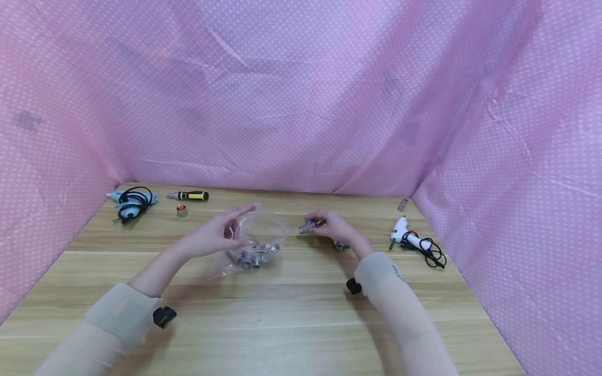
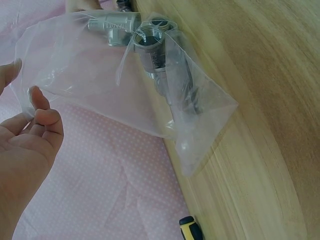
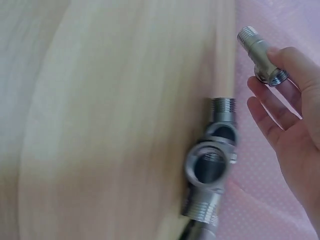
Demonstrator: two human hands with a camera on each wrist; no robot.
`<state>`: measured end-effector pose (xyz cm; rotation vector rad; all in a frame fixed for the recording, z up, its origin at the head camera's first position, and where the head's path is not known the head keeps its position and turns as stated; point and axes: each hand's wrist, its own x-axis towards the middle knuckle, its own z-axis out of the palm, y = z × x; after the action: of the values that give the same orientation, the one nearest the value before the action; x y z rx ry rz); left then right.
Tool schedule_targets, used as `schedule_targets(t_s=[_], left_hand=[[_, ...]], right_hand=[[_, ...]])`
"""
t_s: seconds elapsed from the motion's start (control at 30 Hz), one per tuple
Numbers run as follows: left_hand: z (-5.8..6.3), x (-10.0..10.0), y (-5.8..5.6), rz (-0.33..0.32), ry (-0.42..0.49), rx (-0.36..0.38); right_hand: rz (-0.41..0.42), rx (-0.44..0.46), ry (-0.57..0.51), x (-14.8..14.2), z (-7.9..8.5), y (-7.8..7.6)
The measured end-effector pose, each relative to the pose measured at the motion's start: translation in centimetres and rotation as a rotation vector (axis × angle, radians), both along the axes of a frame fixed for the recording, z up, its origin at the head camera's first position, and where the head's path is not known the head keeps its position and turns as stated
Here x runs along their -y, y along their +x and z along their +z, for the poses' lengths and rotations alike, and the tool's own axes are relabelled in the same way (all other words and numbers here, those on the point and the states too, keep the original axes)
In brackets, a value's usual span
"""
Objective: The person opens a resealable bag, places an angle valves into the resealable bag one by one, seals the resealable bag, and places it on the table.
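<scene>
The right hand [image 1: 329,225] pinches 1 metal fitting [image 3: 260,54] between thumb and fingers; loose fittings [image 3: 202,202] lie under its wrist. Leftward, the left hand [image 1: 213,234], fingers curled, holds a clear bag [image 2: 95,82] with several fittings [image 2: 151,55] inside; beyond lies a screwdriver [image 1: 190,196].

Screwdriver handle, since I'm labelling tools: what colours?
The screwdriver handle is yellow and black, showing best in the head view.

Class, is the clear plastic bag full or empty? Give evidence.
Partly filled: silvery threaded metal fittings show inside the clear plastic bag, leaving part empty.
</scene>
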<state>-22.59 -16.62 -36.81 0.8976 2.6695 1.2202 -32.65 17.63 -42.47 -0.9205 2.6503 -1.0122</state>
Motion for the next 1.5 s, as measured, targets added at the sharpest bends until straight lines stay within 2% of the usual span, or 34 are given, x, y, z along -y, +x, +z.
schedule_targets(t_s=[0.13,0.37,0.67,0.83,0.97,1.1,1.27,1.5], left_hand=[[-0.1,-0.1,-0.1,-0.001,0.008,0.01],[0.3,-0.2,0.0,0.005,0.009,0.018],[0.2,-0.2,0.0,0.004,0.012,0.02],[0.2,-0.3,0.1,0.013,0.011,0.025],[0.2,-0.3,-0.1,-0.002,0.014,0.019],[0.1,-0.3,-0.1,-0.015,0.019,0.011],[-0.1,-0.3,-0.2,-0.012,0.022,0.002],[0.0,-0.5,-0.2,-0.023,0.017,-0.007]], right_hand=[[0.021,-0.091,-0.043,-0.3,1.1,0.3],[0.062,-0.255,-0.111,0.0,4.2,1.4],[0.074,-0.375,-0.153,1.6,7.1,3.9],[0.079,-0.388,-0.235,3.0,8.1,5.0],[0.089,-0.373,-0.335,4.1,8.3,5.6],[0.15,-0.387,-0.384,5.4,8.1,6.1],[0.226,-0.454,-0.317,7.3,7.3,6.6],[0.261,-0.449,-0.231,9.4,5.9,6.8]])
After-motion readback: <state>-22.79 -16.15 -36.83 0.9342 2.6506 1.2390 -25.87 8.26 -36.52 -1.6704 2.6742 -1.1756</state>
